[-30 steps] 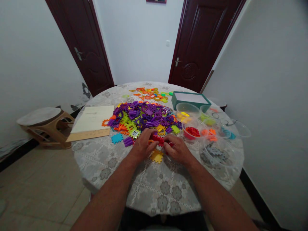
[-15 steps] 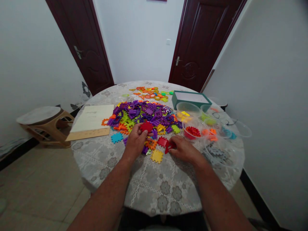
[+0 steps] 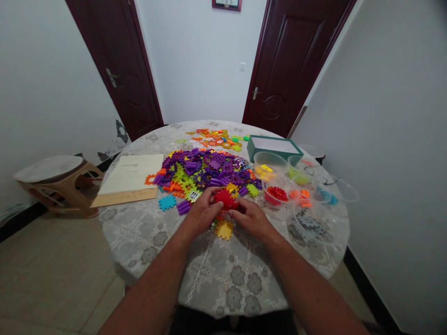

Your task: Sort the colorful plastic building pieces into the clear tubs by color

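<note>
My left hand (image 3: 204, 211) is closed on a red toothed building tile (image 3: 225, 198), its thumb across the near side. From the other side my right hand (image 3: 252, 217) is closed on red plastic at the tile's right edge; whether its piece is joined to the tile I cannot make out. Just below the hands a yellow square tile (image 3: 224, 229) lies on the patterned tablecloth. Behind them spreads a heap of purple, green and orange tiles (image 3: 213, 163). To the left lie a blue tile (image 3: 167, 202) and a purple ridged piece (image 3: 183, 207).
Clear tubs on the right hold red pieces (image 3: 277, 194), yellow pieces (image 3: 266, 171) and grey pieces (image 3: 310, 223). A green box (image 3: 274, 145) stands behind them. An open book or folder (image 3: 131, 174) lies at the left. More pieces (image 3: 214, 138) lie at the back.
My right hand has moved left and up from the table with a red piece, meeting my left hand. My left hand has shifted slightly right and down with its red tile.
</note>
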`<state>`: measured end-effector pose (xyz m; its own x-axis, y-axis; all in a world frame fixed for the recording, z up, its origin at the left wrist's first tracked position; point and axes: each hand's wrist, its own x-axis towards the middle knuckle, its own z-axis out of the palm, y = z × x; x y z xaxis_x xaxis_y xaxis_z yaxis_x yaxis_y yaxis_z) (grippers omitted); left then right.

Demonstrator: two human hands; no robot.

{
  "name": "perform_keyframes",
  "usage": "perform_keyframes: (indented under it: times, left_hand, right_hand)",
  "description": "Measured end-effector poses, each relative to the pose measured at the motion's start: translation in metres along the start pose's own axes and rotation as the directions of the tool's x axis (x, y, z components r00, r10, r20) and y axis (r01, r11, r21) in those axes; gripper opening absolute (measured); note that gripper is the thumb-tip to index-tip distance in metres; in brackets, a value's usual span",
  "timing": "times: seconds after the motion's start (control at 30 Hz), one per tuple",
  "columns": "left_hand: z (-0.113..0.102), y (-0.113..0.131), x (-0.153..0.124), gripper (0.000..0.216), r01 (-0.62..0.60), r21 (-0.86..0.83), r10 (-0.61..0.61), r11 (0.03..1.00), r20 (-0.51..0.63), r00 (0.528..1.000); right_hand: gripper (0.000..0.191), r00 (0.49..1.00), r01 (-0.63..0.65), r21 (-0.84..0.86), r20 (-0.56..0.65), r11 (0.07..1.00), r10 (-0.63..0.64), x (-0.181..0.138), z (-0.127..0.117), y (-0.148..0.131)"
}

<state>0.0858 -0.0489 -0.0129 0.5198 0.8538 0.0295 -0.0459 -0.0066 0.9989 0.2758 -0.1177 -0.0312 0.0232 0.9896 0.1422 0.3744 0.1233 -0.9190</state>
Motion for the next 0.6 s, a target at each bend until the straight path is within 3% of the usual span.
perform_keyframes:
  times: [0.13, 0.3, 0.43, 0.53, 0.6]
  left_hand:
    - [0.002, 0.0, -0.001, 0.053, -0.051, 0.08, 0.049, 0.996, 0.025, 0.998]
    - [-0.001, -0.003, 0.003, 0.054, -0.095, 0.118, 0.107, 0.988, -0.097, 0.99]
    - [-0.006, -0.003, 0.007, 0.061, -0.036, 0.002, 0.035, 0.999, -0.273, 0.961]
    - [-0.006, -0.002, 0.008, 0.062, -0.014, -0.024, 0.006, 1.0, -0.318, 0.948]
    - [-0.006, -0.003, 0.008, 0.061, -0.008, -0.011, 0.004, 1.0, -0.297, 0.955]
  right_hand:
    - [0.013, 1.0, 0.007, -0.015, -0.006, 1.0, -0.007, 0.0, 0.003, 0.001]
    - [0.018, 0.982, 0.1, -0.264, -0.128, 0.959, -0.138, -0.001, -0.008, 0.0]
    - [0.022, 0.953, 0.116, -0.592, -0.16, 0.797, -0.257, 0.002, -0.01, 0.01]
    - [0.019, 0.973, 0.055, -0.738, -0.111, 0.672, -0.202, 0.004, -0.006, 0.015]
    - [0.017, 0.981, 0.017, -0.751, -0.115, 0.66, -0.157, 0.004, -0.004, 0.015]
